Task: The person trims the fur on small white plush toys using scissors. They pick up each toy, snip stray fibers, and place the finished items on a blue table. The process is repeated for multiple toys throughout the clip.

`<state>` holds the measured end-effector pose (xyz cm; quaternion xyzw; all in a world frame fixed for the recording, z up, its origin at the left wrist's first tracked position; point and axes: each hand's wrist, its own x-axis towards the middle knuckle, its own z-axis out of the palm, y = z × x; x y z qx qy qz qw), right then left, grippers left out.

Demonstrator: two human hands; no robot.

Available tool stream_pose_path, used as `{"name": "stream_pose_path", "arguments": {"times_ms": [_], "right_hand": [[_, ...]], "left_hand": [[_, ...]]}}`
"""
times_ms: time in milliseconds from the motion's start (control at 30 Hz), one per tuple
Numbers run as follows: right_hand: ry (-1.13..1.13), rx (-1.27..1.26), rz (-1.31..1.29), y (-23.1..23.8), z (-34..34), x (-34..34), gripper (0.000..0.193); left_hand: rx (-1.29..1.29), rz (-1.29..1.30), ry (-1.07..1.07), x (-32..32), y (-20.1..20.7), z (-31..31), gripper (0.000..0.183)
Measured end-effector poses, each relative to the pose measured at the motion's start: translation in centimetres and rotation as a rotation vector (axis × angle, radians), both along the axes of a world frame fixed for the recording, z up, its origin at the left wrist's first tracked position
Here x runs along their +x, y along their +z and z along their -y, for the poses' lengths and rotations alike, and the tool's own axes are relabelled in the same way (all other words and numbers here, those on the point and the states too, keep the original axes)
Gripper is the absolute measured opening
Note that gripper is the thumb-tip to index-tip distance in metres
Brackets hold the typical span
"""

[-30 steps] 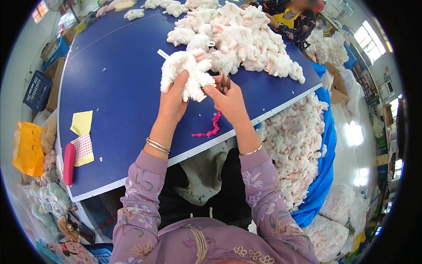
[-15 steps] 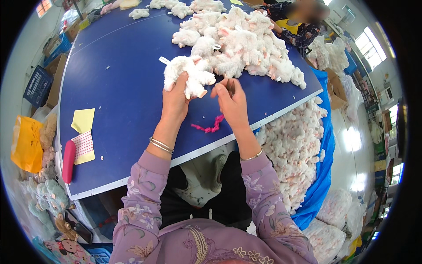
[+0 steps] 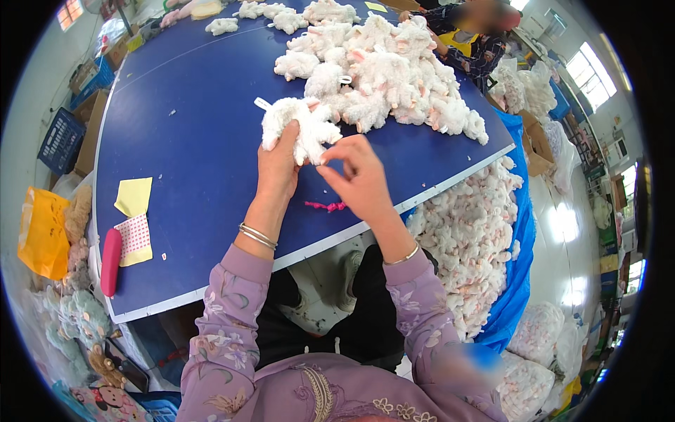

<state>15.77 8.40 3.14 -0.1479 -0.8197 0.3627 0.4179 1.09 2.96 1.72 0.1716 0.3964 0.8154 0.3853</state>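
Observation:
My left hand (image 3: pixel 281 158) grips a white fluffy plush toy (image 3: pixel 304 116) above the blue table; a white loop tag sticks out at its upper left. With thumb and forefinger pinched together, my right hand (image 3: pixel 358 176) takes hold at the lower right end of the same toy. What else the right palm may contain is hidden. A knotted pink cord (image 3: pixel 325 207) lies on the table, partly covered by that hand. Just beyond is a big heap of similar white plush toys (image 3: pixel 394 77).
Yellow paper (image 3: pixel 133 197), a sheet of small pink stickers and a pink case (image 3: pixel 110 261) lie at the table's left. Below the right edge, a blue sheet (image 3: pixel 517 232) surrounds many more plush toys (image 3: pixel 460 246). Another person (image 3: pixel 467 42) sits at the far right.
My right hand has come left and down onto the toy's lower end. The dark pointed tool seen in its fingers before is out of sight. Less of the pink cord shows.

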Motion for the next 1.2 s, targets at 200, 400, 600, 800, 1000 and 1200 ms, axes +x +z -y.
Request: {"name": "stream_pose_path", "arguments": {"times_ms": [200,400,600,800,1000,1200], "right_hand": [[0.100,-1.001,-0.016,1.7,-2.6,1.5,0.024],[-0.006,-0.851,-0.176,-0.1,-3.2,1.2,0.027],[0.657,-0.772,-0.913,7.4,-8.2,9.6,0.069],[-0.549,-0.041,0.106,-0.7,-9.9,0.9,0.042],[-0.641,-0.026,0.416,-4.0,-9.9,-2.2,0.040],[-0.383,-0.230,0.357,-2.9,-10.3,-0.4,0.023]], "left_hand": [[-0.046,-0.210,-0.067,1.1,-0.4,-0.3,0.033],[-0.067,-0.308,-0.073,1.4,0.1,-0.3,0.033],[-0.080,-0.246,-0.147,1.4,1.0,0.1,0.030],[-0.169,-0.255,-0.132,1.3,0.5,-0.5,0.024],[-0.224,-0.250,-0.139,1.0,0.2,-0.3,0.020],[-0.330,-0.360,-0.151,1.1,-0.8,-0.7,0.026]]}}
